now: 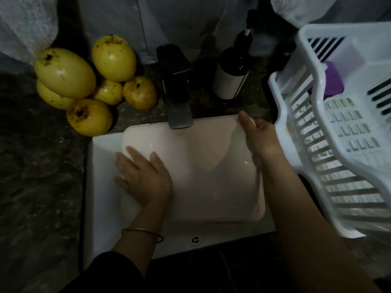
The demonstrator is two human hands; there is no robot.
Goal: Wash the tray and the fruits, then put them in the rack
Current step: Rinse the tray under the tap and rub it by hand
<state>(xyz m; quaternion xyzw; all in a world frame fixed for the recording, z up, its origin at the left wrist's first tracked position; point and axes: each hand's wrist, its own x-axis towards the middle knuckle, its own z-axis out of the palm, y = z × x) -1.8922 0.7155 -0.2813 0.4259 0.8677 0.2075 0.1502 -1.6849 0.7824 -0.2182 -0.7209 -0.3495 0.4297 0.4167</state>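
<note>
Tray (207, 170): pale pink, rectangular, wet; held in sink (101, 187) under tap (179, 115).
Left hand (143, 176): laid flat at its 9 o'clock.
Right hand (260, 138): rim gripped at 2 o'clock.
Rack (313, 127): white, 3 o'clock; purple object (334, 81) contained.

The tray (211, 170) is pale pink and rectangular with rounded corners. It lies hollow side up in the white sink (101, 187), wet, covering most of the basin and reaching its right edge. The left hand (143, 176) lies flat on its left part; the right hand (260, 138) grips its right rim. Six yellow, brown-spotted fruits (88, 85) are heaped on the dark worktop (42, 187) beside the sink's far-left corner. The white slatted rack (317, 144) stands at the sink's right edge.
</note>
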